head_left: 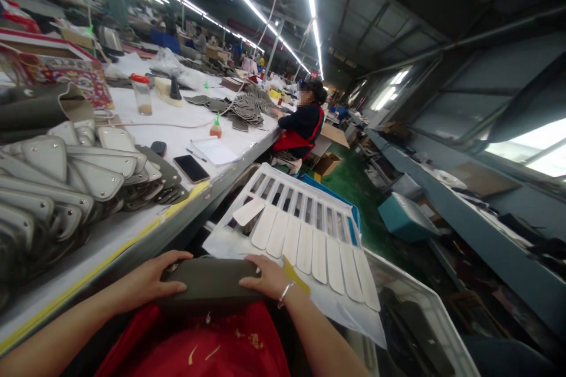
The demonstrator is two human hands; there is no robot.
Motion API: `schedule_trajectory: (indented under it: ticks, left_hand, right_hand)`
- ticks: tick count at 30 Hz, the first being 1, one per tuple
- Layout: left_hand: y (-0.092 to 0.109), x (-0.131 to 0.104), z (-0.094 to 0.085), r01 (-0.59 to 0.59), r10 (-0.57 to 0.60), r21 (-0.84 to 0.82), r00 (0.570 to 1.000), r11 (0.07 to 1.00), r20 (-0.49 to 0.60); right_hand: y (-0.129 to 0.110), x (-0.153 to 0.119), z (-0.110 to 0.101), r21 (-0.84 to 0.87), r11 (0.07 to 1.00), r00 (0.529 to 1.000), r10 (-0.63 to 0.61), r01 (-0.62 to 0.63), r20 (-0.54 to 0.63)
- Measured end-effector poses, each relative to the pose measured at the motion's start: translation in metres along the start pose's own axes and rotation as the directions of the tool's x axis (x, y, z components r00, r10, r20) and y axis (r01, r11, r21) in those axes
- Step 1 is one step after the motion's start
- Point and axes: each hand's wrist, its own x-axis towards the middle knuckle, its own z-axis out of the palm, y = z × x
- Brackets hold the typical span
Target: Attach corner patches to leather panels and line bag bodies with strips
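A dark olive panel [211, 277], bent into a curve and leather-like, lies across my lap above the red apron [198, 339]. My left hand [157, 278] grips its left end, thumb on the near face and fingers over the top. At the opposite end, my right hand [266, 277] pinches it the same way. The undersides and fingertips of both hands are partly hidden. Just beyond my right hand, a row of pale rounded strips [305, 244] rests on a white slatted rack [287, 185] covered partly by a translucent sheet.
Stacked grey pieces with metal studs [95, 171] crowd the worktable [172, 109] at left. A phone [191, 169], notepad [215, 151], glue bottle [216, 128] and red-lidded jar [141, 95] lie there. A white crate [431, 312] stands at right; a co-worker [305, 121] sits ahead.
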Motion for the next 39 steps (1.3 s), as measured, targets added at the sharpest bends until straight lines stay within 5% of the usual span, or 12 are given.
schedule_trajectory:
  ticks: [8,16,22,28,39]
  left_hand:
    - [0.000,0.003,0.005,0.096,-0.113,-0.319,0.993,0.943,-0.035]
    - [-0.012,0.008,0.012,0.114,-0.161,-0.495,0.986,0.861,-0.053]
    - [-0.015,0.006,0.021,0.188,-0.323,-0.652,0.942,0.734,-0.093]
    - [-0.007,0.006,0.021,0.215,-0.381,-0.680,0.919,0.701,-0.103]
    - [-0.012,0.008,0.021,0.236,-0.370,-0.620,0.924,0.748,-0.095]
  right_hand:
    - [-0.018,0.033,-0.008,0.039,0.997,0.979,0.053,-0.062,0.199]
    - [-0.051,0.072,0.006,0.020,0.984,0.935,-0.176,0.179,0.307]
    - [-0.071,0.091,0.027,-0.130,0.944,0.935,-0.269,0.304,0.232]
    - [-0.074,0.099,0.038,-0.278,0.900,0.936,-0.286,0.336,0.207]
    - [-0.046,0.064,0.036,-0.139,0.848,0.859,-0.499,0.512,0.116]
